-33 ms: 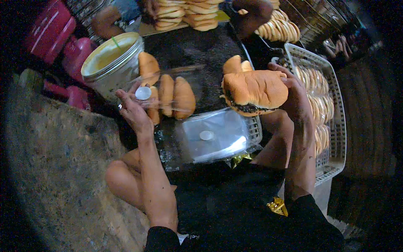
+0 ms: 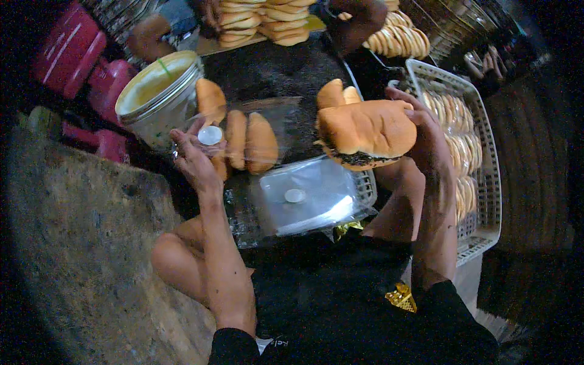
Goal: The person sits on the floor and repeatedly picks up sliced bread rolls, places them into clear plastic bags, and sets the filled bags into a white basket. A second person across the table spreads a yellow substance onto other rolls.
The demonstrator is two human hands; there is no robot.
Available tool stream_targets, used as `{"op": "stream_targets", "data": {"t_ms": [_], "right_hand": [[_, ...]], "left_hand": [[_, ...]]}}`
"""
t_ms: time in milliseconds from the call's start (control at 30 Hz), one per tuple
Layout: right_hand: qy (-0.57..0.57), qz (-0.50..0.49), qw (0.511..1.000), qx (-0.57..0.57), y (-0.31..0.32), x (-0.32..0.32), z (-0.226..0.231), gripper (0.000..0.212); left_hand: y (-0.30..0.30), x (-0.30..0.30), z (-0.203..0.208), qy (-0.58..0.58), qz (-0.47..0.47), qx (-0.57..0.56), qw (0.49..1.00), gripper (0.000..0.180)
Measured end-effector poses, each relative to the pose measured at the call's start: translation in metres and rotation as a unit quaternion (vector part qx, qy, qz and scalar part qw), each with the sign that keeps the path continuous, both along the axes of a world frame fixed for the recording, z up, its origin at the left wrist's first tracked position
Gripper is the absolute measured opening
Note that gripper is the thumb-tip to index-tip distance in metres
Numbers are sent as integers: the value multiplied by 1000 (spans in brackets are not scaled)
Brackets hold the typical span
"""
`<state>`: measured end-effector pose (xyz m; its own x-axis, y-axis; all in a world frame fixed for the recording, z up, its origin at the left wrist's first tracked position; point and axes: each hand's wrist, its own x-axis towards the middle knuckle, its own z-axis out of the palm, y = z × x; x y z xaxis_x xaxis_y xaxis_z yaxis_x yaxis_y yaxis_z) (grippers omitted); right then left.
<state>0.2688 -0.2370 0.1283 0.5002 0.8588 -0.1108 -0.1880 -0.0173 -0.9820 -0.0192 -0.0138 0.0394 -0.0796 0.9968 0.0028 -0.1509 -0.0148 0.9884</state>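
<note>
My right hand [image 2: 429,126] grips a golden bun [image 2: 371,126] from its right end, above the right side of the dark work surface. Dark crumbly filling shows along the bun's lower cut edge. On the left, my left hand [image 2: 198,159] pinches a clear plastic bag [image 2: 267,131] that stretches toward the right. A round white sticker [image 2: 210,135] sits on this bag by my fingers. Below and behind the bag lie several plain buns [image 2: 261,143]. A stack of flat clear bags [image 2: 310,198], also with a white round sticker, rests near my lap.
A pale tub [image 2: 159,109] with a creamy smear inside stands at the left. Wrapped buns fill a white basket [image 2: 494,207] at the right. Tall piles of buns [image 2: 286,24] stand at the far side, near another person's arm [image 2: 359,27]. Red plastic chairs [image 2: 67,48] are far left.
The whole view has shifted slightly. Both hands keep their holds, and the bag in my left hand has moved a little to the right relative to the buns.
</note>
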Motion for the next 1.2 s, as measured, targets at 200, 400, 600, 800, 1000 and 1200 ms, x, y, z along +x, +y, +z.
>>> {"op": "stream_targets", "data": {"t_ms": [200,400,600,800,1000,1200], "right_hand": [[-42,-22,998,47,7,-21,-14,54],[-143,-49,984,90,-4,-70,-1,46],[-638,-184,727,172,-6,-80,12,28],[-782,-179,595,-38,-43,-21,26,40],[-466,-367,804,-44,-230,95,0,48],[-533,-417,630,-381,-386,159,-104,51]], "left_hand": [[-53,42,3,-75,-192,6,979,62],[-127,78,33,-223,-276,-52,934,58],[-123,91,32,-408,-233,-172,866,53],[-171,173,76,-238,-349,-127,897,47],[-160,157,21,299,-542,-79,781,58],[-146,156,-55,637,-600,67,479,56]]}}
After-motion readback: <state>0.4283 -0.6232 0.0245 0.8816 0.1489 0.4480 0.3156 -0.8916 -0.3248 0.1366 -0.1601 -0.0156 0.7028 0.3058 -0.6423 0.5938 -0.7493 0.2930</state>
